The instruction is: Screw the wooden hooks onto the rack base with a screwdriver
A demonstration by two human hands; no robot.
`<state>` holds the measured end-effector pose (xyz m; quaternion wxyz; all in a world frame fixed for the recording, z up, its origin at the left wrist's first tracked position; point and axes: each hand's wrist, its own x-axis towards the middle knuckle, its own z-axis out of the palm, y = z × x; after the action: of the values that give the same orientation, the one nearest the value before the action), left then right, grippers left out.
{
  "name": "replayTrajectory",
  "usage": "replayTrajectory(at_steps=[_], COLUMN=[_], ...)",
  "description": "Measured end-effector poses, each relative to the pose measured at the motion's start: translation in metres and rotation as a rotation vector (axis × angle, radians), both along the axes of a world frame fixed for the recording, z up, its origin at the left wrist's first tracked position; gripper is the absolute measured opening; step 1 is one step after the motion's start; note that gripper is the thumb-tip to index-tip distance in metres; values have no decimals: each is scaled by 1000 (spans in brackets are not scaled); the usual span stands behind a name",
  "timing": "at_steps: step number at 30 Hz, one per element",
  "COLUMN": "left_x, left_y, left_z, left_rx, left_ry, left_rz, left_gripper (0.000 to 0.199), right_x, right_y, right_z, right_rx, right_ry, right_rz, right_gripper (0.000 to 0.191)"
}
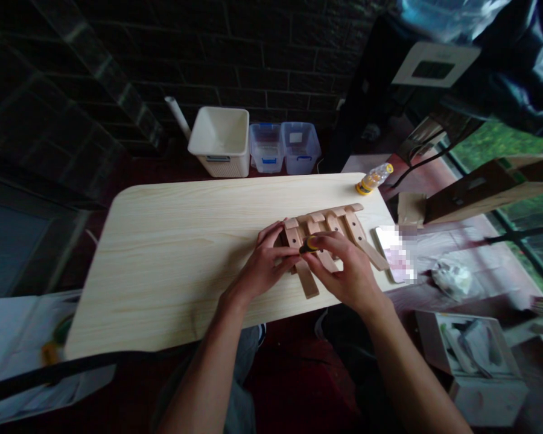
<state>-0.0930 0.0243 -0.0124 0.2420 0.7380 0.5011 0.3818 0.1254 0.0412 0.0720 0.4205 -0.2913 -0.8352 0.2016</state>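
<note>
A wooden slatted piece (355, 232) with several dark holes and protruding strips lies on the right part of the pale table (172, 241). My right hand (344, 265) is closed on a short yellow-and-black tool (311, 243), held over the left part of the wood. The tool's tip is hidden by my fingers. My left hand (268, 260) rests at the wood's left end, its fingers closed around the edge and its thumb side close to the tool.
A clear bottle with yellow ends (373, 179) stands at the table's back right corner. A phone (393, 253) lies by the right edge. Behind the table are a white bin (221, 138) and two clear tubs (301, 147). An open box (473, 346) sits at the lower right.
</note>
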Motion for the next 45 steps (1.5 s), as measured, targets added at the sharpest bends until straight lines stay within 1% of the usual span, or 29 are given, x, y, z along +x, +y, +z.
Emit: replayTrajectory(at_steps=[5, 13, 18, 20, 22, 27, 33, 37, 41, 45], left_x=[-1, 2, 1, 0, 1, 2, 1, 2, 2, 1], left_y=[-1, -2, -1, -1, -1, -2, -2, -2, -1, -1], left_z=[3, 6, 6, 6, 6, 6, 7, 7, 7, 7], left_rx=[-5, -26, -28, -23, -18, -39, -38, -38, -46, -57], left_ry=[-5, -48, -35, -22, -17, -18, -16, -15, -17, -11], left_rz=[-18, -9, -8, -10, -6, 11, 0, -2, 4, 3], left_gripper=[20, 15, 15, 15, 15, 17, 16, 17, 19, 20], right_x=[1, 5, 4, 4, 5, 5, 5, 5, 5, 3], right_y=[-2, 1, -1, -2, -2, 0, -3, -2, 0, -2], right_z=[0, 0, 4, 5, 5, 1, -7, -12, -11, -6], right_rx=[-45, -76, -88, -79, -62, -66, -103, -62, -57, -20], right_ry=[-17, -74, -47, -50, -57, -40, -42, -35, -54, -36], right_rz=[5, -39, 9, 10, -2, -1, -13, -51, -75, -28], right_gripper=[45, 34, 41, 44, 44, 36, 43, 40, 33, 40])
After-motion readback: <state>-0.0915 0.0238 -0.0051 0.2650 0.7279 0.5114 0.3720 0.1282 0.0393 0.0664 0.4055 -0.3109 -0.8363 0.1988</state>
